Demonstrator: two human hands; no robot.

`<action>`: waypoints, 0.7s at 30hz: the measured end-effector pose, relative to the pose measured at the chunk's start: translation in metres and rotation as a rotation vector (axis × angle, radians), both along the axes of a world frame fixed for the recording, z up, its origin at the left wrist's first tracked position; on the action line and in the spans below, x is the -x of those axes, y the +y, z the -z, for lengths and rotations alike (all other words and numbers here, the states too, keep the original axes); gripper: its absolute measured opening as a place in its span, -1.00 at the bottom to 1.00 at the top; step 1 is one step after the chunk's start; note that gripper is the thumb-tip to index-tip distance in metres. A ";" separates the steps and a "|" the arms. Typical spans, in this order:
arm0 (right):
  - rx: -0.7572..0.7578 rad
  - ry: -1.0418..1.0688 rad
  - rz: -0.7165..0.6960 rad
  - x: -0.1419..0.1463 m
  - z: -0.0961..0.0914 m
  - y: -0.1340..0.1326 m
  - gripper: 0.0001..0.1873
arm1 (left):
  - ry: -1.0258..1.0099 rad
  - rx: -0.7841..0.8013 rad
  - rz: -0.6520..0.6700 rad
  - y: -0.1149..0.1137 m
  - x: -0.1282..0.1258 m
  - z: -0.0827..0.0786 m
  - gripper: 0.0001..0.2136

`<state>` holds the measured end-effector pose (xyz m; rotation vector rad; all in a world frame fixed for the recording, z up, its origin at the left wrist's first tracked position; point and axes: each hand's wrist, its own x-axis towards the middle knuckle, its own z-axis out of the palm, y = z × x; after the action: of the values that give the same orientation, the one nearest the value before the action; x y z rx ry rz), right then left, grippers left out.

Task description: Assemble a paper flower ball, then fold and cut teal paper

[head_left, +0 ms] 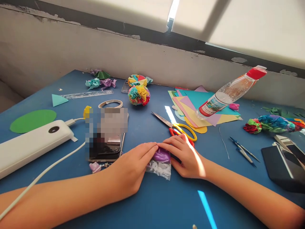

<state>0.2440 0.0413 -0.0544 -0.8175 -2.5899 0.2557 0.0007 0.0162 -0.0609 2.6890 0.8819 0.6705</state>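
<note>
A small clear plastic bag [160,170] with a purple, smooth, soft-looking mass [162,156] in it lies on the blue table between my hands. My left hand [132,167] has its fingers pressed together at the bag's left and upper edge. From the other side, my right hand [183,156] curls its fingers over the upper right edge, with the thumb low beside the purple mass. The fingertips of both hands meet at the top of the bag. Just beyond my right hand lie scissors [181,128] with yellow and red handles, blades apart.
A phone [107,149], partly pixelated, lies left of my hands, near a white power bank [30,143] with a cable crossing my left forearm. Tape [111,103], paper balls [139,95] and a tilted-looking bottle [219,98] on coloured paper [186,108] stand farther back. Compasses [243,152] lie right.
</note>
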 end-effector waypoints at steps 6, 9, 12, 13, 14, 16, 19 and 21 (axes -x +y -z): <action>0.496 0.476 0.187 0.015 -0.003 -0.023 -0.81 | -0.458 0.692 -0.153 -0.006 -0.009 -0.015 -0.68; 0.911 0.588 0.258 0.025 -0.008 -0.035 -0.69 | -0.471 0.981 -0.126 -0.005 -0.013 -0.019 -0.73; 1.078 0.532 0.239 0.028 -0.012 -0.036 -0.59 | -0.397 0.990 -0.122 -0.003 -0.013 -0.019 -0.72; 1.092 0.482 0.215 0.027 -0.013 -0.034 -0.57 | -0.388 0.980 -0.131 -0.003 -0.013 -0.019 -0.72; 1.094 0.423 0.185 0.026 -0.014 -0.033 -0.55 | -0.383 0.983 -0.136 -0.003 -0.013 -0.019 -0.72; 1.078 0.315 0.127 0.023 -0.016 -0.029 -0.51 | -0.370 1.019 -0.141 -0.003 -0.013 -0.021 -0.72; 1.093 0.299 0.094 0.022 -0.017 -0.028 -0.46 | -0.354 1.099 -0.133 -0.001 -0.014 -0.025 -0.70; 1.187 0.351 0.076 0.022 -0.015 -0.030 -0.45 | -0.371 1.170 -0.089 0.001 -0.014 -0.029 -0.70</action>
<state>0.2220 0.0118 -0.0389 -1.0593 -1.8886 1.8066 0.0150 0.0176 -0.0323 1.4438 0.8884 0.4244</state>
